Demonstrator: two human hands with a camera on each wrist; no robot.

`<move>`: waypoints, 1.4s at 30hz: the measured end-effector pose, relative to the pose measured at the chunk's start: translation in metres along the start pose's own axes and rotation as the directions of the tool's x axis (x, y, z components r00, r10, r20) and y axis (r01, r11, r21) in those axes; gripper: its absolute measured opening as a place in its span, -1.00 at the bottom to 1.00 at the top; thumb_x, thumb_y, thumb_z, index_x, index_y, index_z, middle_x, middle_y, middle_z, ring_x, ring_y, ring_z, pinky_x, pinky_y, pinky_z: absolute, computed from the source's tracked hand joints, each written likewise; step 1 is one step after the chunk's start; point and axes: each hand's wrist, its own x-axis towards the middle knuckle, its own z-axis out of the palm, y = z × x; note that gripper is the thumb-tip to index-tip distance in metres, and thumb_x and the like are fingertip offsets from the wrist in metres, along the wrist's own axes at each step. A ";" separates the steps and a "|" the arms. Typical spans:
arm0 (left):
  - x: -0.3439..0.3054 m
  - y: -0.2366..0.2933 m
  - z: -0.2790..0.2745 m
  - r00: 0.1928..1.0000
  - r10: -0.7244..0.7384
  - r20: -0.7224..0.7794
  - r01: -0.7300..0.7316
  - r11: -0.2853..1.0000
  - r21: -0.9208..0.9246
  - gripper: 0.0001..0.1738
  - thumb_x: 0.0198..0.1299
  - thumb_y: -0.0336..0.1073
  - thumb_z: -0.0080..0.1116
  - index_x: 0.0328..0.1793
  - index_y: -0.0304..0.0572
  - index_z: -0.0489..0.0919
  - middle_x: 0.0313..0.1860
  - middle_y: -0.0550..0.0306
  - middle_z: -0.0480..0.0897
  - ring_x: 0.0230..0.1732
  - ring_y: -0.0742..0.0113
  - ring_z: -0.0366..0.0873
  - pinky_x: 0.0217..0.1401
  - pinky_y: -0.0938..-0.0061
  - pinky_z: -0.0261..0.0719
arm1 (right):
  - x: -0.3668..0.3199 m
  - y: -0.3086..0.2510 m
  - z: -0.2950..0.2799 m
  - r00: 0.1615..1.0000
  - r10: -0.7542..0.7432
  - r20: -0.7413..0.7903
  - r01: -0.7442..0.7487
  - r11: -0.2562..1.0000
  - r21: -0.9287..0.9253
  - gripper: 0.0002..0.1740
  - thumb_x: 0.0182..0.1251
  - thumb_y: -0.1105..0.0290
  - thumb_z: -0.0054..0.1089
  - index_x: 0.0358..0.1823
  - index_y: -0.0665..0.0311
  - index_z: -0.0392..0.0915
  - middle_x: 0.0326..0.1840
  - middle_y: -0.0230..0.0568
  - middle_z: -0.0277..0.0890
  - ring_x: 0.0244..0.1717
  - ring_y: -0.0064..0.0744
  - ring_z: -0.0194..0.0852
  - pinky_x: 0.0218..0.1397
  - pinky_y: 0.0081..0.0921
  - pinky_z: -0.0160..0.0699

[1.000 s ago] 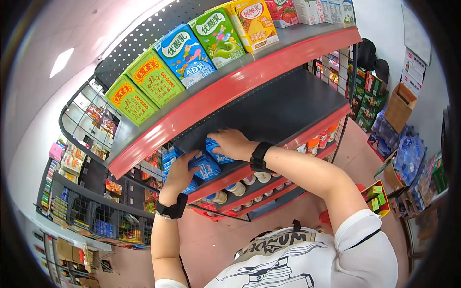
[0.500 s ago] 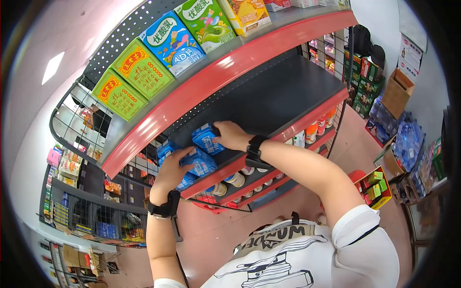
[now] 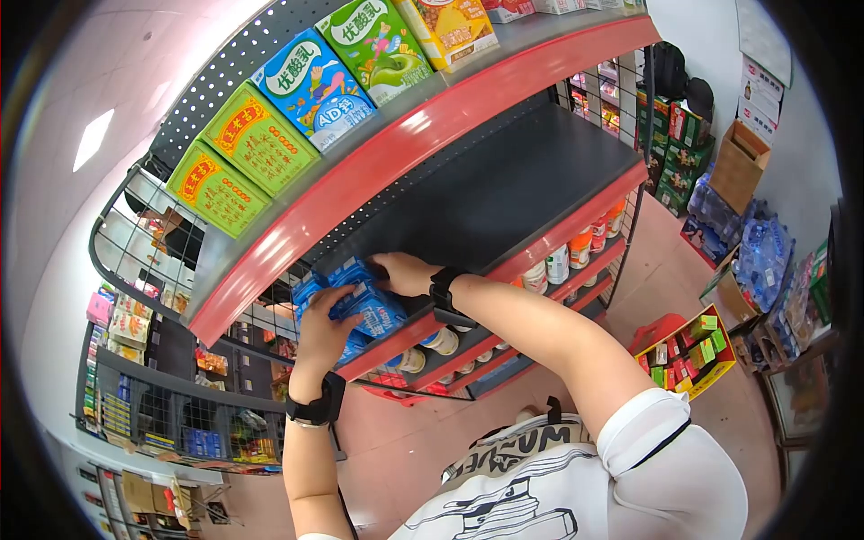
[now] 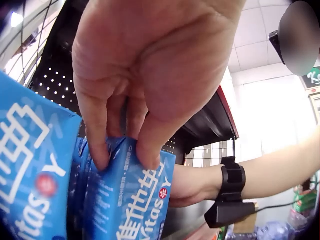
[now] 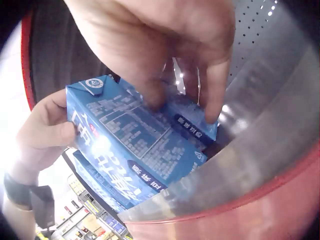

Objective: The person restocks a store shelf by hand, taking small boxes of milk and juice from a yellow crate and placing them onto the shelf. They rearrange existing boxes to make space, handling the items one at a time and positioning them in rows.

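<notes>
On the dark shelf [image 3: 504, 198], my left hand [image 3: 319, 337] pinches the top of a blue Vitasoy carton [image 3: 382, 319] near the front edge, thumb on one side and fingers on the other. My right hand [image 3: 409, 274] grips a second blue carton [image 5: 185, 117] right behind it, fingers reaching down over its sides. The front carton [image 5: 130, 135] covers part of that rear one in the right wrist view. Another blue Vitasoy carton [image 4: 32, 165] stands at the left, beside the pinched carton [image 4: 127, 195] in the left wrist view.
Above, the upper shelf's red edge [image 3: 423, 130] overhangs my hands, with green drink boxes [image 3: 261, 139] and other cartons on it. Wire mesh [image 3: 144, 229] closes the left end. Jars and bottles [image 3: 580, 245] stand below. A yellow box [image 3: 711, 373] of small packs is on the floor.
My right hand has moved the rear carton left and back, to behind the front carton, after drawing it out into view. My left hand stays at the front carton.
</notes>
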 end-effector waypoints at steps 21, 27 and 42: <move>-0.007 0.009 -0.009 0.994 -0.079 0.081 0.082 0.996 -0.040 -0.46 -0.05 -0.64 0.21 0.15 -0.21 0.50 0.13 -0.07 0.47 0.06 0.10 0.52 -0.12 0.42 0.66 | -0.010 -0.003 0.007 0.996 -0.087 -0.009 0.087 0.995 -0.043 -0.54 0.17 0.43 0.10 0.14 0.35 0.36 0.00 0.14 0.50 0.06 0.09 0.45 0.10 -0.15 0.43; -0.007 0.007 -0.010 0.992 -0.090 0.085 0.092 0.995 -0.029 -0.46 -0.03 -0.64 0.20 0.16 -0.18 0.50 0.14 -0.05 0.47 0.08 0.09 0.51 -0.10 0.39 0.63 | -0.013 -0.008 0.006 1.000 -0.013 0.008 0.014 1.000 -0.018 -0.50 0.18 0.40 0.12 0.17 0.37 0.33 0.04 0.15 0.48 0.10 0.08 0.43 0.15 -0.17 0.40; -0.011 0.019 0.000 0.987 0.162 -0.008 -0.153 0.945 0.287 -0.52 0.01 -0.63 0.11 0.14 -0.29 0.47 0.20 -0.05 0.44 0.21 0.04 0.39 0.24 0.26 0.29 | -0.218 -0.039 -0.086 0.928 -0.120 -0.352 0.082 0.989 -0.122 -0.49 0.14 0.54 0.03 0.19 0.22 0.31 0.00 -0.10 0.45 -0.02 -0.04 0.47 -0.01 -0.22 0.51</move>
